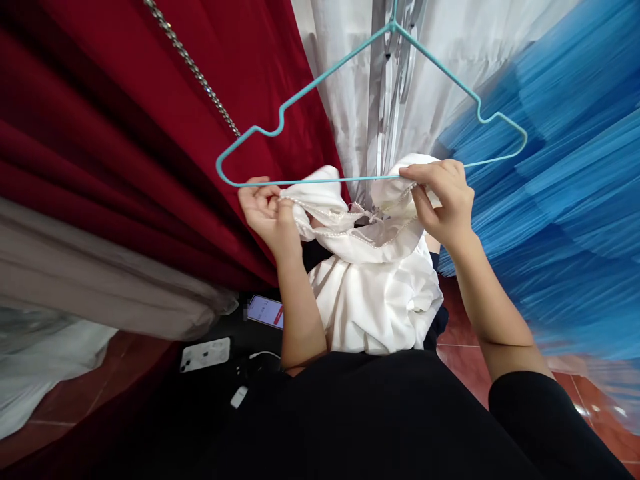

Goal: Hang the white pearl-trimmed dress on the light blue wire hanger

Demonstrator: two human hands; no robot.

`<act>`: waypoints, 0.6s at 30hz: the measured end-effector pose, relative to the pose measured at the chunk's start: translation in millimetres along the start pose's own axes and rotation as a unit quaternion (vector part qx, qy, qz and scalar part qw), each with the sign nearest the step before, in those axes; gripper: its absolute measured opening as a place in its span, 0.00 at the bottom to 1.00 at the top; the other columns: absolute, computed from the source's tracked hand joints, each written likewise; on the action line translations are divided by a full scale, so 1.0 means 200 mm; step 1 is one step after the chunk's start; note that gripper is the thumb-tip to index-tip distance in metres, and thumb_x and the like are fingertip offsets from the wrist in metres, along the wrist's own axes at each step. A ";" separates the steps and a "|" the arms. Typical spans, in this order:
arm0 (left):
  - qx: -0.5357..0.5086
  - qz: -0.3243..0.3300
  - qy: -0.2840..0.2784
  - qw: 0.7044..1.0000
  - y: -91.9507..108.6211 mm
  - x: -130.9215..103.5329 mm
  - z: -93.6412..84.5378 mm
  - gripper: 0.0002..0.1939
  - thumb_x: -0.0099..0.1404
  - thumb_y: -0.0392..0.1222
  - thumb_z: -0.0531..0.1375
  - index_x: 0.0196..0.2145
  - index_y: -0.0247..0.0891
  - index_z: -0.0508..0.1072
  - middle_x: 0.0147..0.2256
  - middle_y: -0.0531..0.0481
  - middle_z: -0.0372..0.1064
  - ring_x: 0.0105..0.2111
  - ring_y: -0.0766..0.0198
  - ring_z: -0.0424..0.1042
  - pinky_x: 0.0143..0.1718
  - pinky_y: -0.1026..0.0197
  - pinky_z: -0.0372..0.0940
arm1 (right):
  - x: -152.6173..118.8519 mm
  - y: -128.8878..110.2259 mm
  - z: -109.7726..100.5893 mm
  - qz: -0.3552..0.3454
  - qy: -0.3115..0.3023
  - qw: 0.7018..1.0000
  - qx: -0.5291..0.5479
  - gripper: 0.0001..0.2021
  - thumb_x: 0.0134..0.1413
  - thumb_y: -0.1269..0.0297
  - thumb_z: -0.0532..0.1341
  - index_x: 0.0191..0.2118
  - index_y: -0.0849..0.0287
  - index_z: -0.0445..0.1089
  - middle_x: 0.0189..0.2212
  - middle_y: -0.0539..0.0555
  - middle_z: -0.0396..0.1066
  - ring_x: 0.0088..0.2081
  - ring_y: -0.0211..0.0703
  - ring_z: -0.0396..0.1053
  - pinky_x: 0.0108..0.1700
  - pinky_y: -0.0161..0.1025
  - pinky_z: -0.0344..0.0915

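Note:
A light-blue wire hanger [340,61] hangs in front of me, its bottom bar level with my hands. Below the bar is a white garment [373,300] with beaded trim along its neckline, its lower part bunched over my lap. My left hand [270,217] is closed on the garment's beaded edge near the hanger's left end, just under the bar. On the right, my right hand [445,197] pinches the garment's other side at the bar, thumb and fingers pressed together. Whether either hand also grips the bar is hard to tell.
Red fabric [270,67] with a beaded strand hangs at the left, beige fabric [125,267] below it. Blue tulle [575,193] fills the right. White cloth hangs behind the hanger. A lit phone [265,311] and a white phone [205,355] lie at lower left.

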State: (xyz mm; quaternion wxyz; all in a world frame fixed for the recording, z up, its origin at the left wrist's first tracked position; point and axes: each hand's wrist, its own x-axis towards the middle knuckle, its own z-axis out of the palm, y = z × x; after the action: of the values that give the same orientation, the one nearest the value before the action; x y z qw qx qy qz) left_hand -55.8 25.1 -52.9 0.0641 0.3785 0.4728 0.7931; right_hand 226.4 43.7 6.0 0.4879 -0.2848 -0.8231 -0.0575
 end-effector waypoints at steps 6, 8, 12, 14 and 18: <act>-0.039 0.023 0.037 0.998 0.08 0.18 -0.12 0.22 0.49 0.27 0.55 0.44 0.39 0.62 0.39 0.50 0.64 0.40 0.65 0.71 0.47 0.59 0.69 | 0.00 -0.01 -0.03 0.010 -0.024 1.000 -0.017 0.17 0.71 0.66 0.51 0.54 0.47 0.74 0.47 0.51 0.80 0.46 0.48 0.75 0.56 0.55 0.65; -0.035 0.095 0.062 0.993 0.15 0.26 -0.12 0.19 0.52 0.26 0.54 0.42 0.36 0.64 0.42 0.49 0.62 0.40 0.66 0.70 0.48 0.59 0.70 | 0.00 -0.01 -0.02 0.009 -0.019 1.000 -0.013 0.17 0.72 0.66 0.51 0.55 0.48 0.74 0.47 0.51 0.80 0.46 0.48 0.75 0.56 0.55 0.65; 0.034 0.150 0.059 0.986 0.33 0.41 -0.08 0.20 0.50 0.17 0.49 0.37 0.34 0.65 0.39 0.51 0.62 0.38 0.69 0.69 0.52 0.58 0.70 | -0.01 0.00 0.01 0.008 -0.012 1.000 -0.003 0.17 0.72 0.64 0.50 0.55 0.48 0.75 0.47 0.52 0.80 0.46 0.48 0.76 0.57 0.57 0.65; 0.082 0.168 0.026 0.982 0.40 0.44 -0.04 0.21 0.49 0.14 0.48 0.36 0.32 0.66 0.37 0.53 0.63 0.38 0.70 0.69 0.52 0.59 0.70 | -0.01 0.01 0.03 0.008 -0.005 1.000 0.000 0.17 0.72 0.64 0.50 0.55 0.48 0.75 0.47 0.51 0.80 0.47 0.48 0.76 0.57 0.57 0.65; 0.111 0.182 -0.066 0.975 0.47 0.44 0.07 0.22 0.51 0.10 0.50 0.38 0.28 0.69 0.38 0.55 0.65 0.39 0.73 0.68 0.52 0.61 0.71 | -0.01 0.01 0.05 -0.004 0.012 1.000 0.008 0.17 0.73 0.65 0.51 0.55 0.46 0.74 0.48 0.49 0.80 0.47 0.47 0.76 0.56 0.56 0.65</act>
State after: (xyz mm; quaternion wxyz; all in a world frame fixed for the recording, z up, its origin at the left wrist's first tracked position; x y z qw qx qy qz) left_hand -84.8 24.6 72.9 -0.0924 0.5143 0.4758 0.7075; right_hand 220.7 47.3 -1.5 0.4997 -0.2773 -0.8187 -0.0560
